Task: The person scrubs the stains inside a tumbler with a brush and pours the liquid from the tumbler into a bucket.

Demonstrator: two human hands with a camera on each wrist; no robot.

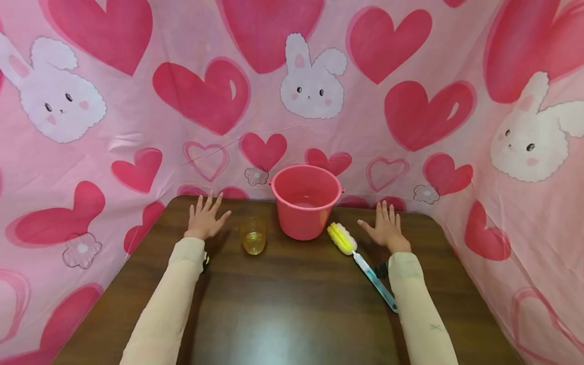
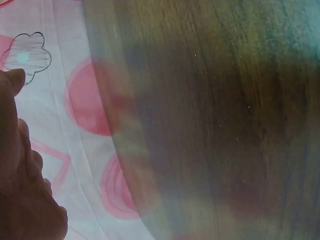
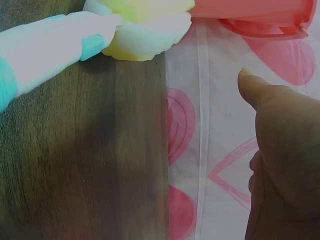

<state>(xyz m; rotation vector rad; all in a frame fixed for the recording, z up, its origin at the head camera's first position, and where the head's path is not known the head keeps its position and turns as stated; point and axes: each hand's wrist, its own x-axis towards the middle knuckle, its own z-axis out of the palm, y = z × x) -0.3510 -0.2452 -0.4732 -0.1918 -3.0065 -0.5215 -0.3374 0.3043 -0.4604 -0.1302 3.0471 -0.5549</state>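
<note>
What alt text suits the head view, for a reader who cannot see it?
A person's left hand and right hand, empty, extend over a brown table. Between them stand a yellowish glass and a pink bucket, with a sponge brush near the right; behind is pink cloth with hearts and rabbits.

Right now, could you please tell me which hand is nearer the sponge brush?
Right. The right hand is just right of the sponge brush; the left hand is farther away, left of the glass.

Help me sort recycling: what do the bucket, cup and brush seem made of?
Bucket: probably plastic, smooth with slight sheen, evenly pink.
Cup: see-through and shiny; glass or clear plastic, cannot tell which.
Brush head: likely sponge, matte and lobed. Handle: likely plastic, smooth, white and teal.
</note>
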